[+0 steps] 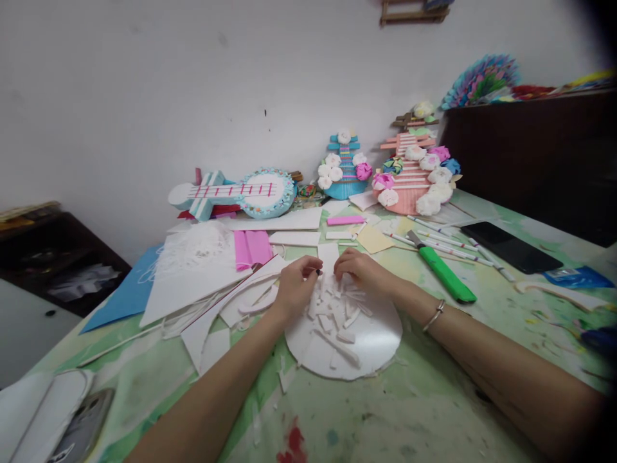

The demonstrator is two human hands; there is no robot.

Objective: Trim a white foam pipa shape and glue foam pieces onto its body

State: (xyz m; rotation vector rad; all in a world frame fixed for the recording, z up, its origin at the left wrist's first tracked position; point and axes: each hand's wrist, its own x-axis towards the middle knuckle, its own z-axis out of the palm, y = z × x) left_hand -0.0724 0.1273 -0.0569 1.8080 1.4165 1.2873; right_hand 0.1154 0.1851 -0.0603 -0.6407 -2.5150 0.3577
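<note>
A white rounded board [380, 341] with a narrow neck [328, 254] lies flat on the table, and many small white scraps and strips [340, 321] are scattered over it. My left hand [295, 284] is at the left side of the neck's base, its fingers curled together. Across from it, my right hand [362, 271] has its fingertips bent down onto the scraps near the neck. Both sets of fingers look closed, but what lies between them is too small or hidden to make out. A bracelet [434, 315] circles my right wrist.
A green utility knife [446, 270], thin marker pens [450, 247] and a black phone [511, 245] lie to the right. Cut white sheets [193, 276] cover the left. Decorated model instruments [347, 173] stand along the wall. A grey phone [84, 427] is at the lower left.
</note>
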